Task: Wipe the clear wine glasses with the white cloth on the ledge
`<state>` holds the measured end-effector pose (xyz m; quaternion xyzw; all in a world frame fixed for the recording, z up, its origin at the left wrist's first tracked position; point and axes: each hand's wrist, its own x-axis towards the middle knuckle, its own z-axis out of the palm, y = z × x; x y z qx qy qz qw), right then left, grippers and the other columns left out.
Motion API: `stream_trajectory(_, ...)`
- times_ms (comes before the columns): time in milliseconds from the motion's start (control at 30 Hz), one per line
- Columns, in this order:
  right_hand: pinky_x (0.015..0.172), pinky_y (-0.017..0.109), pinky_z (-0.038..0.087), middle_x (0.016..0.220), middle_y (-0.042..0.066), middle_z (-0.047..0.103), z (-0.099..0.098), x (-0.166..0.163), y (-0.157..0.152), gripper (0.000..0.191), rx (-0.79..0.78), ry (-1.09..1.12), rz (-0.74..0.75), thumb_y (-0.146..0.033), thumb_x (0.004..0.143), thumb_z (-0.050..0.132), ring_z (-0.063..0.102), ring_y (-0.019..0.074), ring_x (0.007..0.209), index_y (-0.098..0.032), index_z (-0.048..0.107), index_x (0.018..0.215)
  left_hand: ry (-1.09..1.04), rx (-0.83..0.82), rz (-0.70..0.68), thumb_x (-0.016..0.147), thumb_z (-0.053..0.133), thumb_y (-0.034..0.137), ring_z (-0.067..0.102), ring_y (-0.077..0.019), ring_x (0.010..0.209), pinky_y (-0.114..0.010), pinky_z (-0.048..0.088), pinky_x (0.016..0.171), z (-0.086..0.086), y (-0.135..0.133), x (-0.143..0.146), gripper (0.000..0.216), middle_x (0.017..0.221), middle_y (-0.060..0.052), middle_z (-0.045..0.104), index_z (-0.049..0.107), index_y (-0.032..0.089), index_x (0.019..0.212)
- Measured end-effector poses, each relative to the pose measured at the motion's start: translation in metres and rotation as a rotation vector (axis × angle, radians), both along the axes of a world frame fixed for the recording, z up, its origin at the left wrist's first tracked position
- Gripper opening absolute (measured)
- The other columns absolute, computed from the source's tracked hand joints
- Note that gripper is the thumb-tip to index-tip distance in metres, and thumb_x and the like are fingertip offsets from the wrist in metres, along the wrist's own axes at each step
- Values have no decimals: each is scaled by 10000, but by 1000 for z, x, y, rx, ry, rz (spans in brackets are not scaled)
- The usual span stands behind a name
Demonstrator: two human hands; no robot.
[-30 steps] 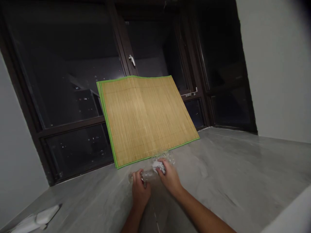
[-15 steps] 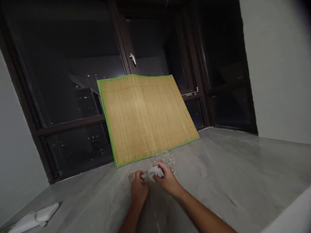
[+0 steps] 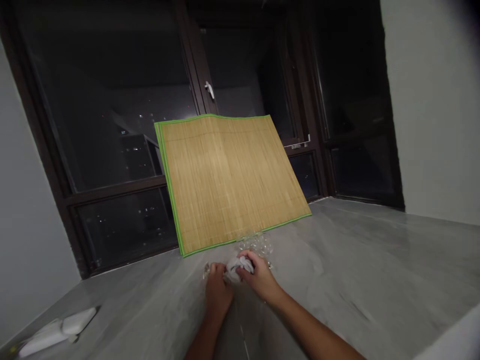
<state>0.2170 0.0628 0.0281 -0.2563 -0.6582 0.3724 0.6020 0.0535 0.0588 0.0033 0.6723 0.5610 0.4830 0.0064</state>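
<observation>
Spanning the back: a dark-framed window (image 3: 101,75), black outside, with small lights showing through its panes.
Grey surface (image 3: 337,270): marbled, reaching from the window toward the camera, under both arms.
Straw-coloured mat (image 3: 232,180): edged in green, leaning back toward the window, its lower edge on the grey surface.
White bundle (image 3: 77,322): lying on the grey surface at lower left, well apart from the hands.
Right hand (image 3: 261,279): fingers and thumb closed round a crumpled white wad (image 3: 238,267).
Left hand (image 3: 218,290): fingers curled over a clear vessel (image 3: 206,270), gripping it; one end pokes out left of the knuckles, the rest mostly hidden.
Clear pieces (image 3: 257,243): clustered just beyond the right hand, near the mat's lower edge, too blurred to count.
White wad: between the hands, just beside the left fingers; whether inside the vessel, I cannot tell.
Window handle (image 3: 210,90): pale, above the mat.
</observation>
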Motion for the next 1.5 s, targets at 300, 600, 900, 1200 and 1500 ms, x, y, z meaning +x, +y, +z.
stream_trajectory(300,812,292,480,946,35,681,9,16,3,219,79,-84,-332,-247,806,546,627,204,879,-207,594,1016,-56,122,-150,658,495,37,525,-235,958,-323,400,858,5,-8,12,293,937,-35,545,542,252,852)
stream_trajectory(600,562,234,435,709,-36,585,-5,7,17,208,-60,-31,-150,-208,708,589,549,147,617,-208,569,915,-137,104,199,767,461,112,506,-216,919,-335,407,833,-2,3,3,176,930,-27,492,465,236,892)
stream_trajectory(900,512,218,415,690,-55,571,-2,-1,6,176,-89,57,103,-204,724,643,527,122,574,-212,572,885,-16,28,285,822,459,128,522,-220,923,-349,428,837,-6,7,-1,120,947,-46,513,490,217,896)
stream_trajectory(1200,601,245,462,783,-20,611,4,2,4,228,-75,207,14,-257,739,675,567,149,677,-198,587,942,38,5,164,801,481,98,548,-211,941,-322,433,845,-1,5,1,175,978,-51,536,531,207,929)
stream_trajectory(1500,720,280,476,848,8,626,6,6,6,210,-14,224,-183,-301,782,658,590,187,790,-199,584,950,0,16,147,764,461,37,533,-194,921,-305,423,822,-5,6,2,215,937,-31,534,520,222,856)
